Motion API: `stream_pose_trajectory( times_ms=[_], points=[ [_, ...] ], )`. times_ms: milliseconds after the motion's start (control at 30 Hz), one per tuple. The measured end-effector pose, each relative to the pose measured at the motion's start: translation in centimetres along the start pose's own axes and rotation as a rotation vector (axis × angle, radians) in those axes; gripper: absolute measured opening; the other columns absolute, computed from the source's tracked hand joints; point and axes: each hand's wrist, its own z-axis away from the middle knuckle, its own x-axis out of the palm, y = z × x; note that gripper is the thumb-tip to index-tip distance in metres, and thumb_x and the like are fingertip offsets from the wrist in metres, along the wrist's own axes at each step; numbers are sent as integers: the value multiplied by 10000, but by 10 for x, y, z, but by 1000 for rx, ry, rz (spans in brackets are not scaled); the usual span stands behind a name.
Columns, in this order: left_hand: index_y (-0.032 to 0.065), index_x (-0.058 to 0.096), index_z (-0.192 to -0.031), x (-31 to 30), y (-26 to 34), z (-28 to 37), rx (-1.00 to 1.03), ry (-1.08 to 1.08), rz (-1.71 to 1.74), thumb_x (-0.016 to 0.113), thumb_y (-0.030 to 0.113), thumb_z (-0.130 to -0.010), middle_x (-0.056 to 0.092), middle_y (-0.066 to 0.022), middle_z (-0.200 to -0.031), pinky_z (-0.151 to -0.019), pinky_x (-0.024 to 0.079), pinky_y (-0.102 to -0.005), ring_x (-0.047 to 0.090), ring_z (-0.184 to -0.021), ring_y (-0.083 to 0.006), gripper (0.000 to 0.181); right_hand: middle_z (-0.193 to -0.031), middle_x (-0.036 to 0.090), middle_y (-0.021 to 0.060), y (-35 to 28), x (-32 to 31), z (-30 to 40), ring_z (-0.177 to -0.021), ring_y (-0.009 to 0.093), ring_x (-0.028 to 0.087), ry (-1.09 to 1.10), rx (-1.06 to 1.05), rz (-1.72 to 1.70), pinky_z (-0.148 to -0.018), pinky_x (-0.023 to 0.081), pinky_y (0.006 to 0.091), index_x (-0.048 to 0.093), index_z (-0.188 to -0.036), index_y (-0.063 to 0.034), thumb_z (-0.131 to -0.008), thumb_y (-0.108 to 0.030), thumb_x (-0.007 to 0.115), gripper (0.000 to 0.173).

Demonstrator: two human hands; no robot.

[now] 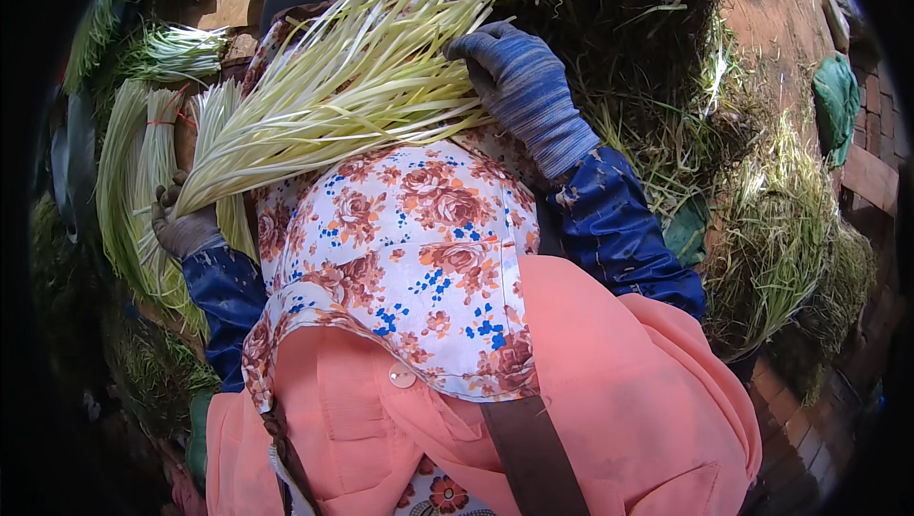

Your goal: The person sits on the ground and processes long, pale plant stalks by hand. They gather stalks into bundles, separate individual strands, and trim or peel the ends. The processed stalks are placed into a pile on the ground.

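Observation:
A large loose bundle of pale yellow-green chives (350,95) lies slantwise across my lap, over a floral apron (428,209). At its lower left, my gloved left hand (187,225) is shut around the white stem ends. The leaves fan out towards the upper right. My right hand (518,84), in a blue striped knit glove, is at the leaf tips with its fingers bent. Whether it pinches any leaves is hidden. Just beyond my left hand lie more long chives in bundles (121,159), one tied with a red band (166,116).
Another bunch with white stems (189,52) lies at the upper left. A dark heap of grassy scraps (628,52) rises beyond my right hand. Pale leaf waste (775,230) piles at the right, near a green cloth or bag (835,109) and brick paving (882,112).

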Motion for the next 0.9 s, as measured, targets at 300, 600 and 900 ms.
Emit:
stream_pose_trajectory(
  times_ms=[300,600,900],
  points=[
    [31,544,-875,-19,-9,-9,-38,-13,-3,463,217,-777,479,-69,-610,-807,418,-501,505,-729,-290,226,-1078,590,125,5,-27,23,-892,278,602,211,33,-36,-765,495,327,577,-1096,-88,-744,-35,602,357],
    [34,575,-929,-16,-3,1,-54,52,4,494,231,-786,487,-41,-620,-859,407,-489,509,-789,-301,257,-1014,592,71,54,0,-29,-881,279,584,15,276,192,-734,493,345,516,-1167,-182,-813,-110,540,362],
    [50,589,-938,-7,26,32,148,111,-237,461,223,-813,489,7,-617,-836,425,-437,520,-778,-255,249,-898,628,63,86,-12,8,-837,186,617,251,395,-74,-759,500,265,650,-934,-102,-771,21,587,213]
  ],
)
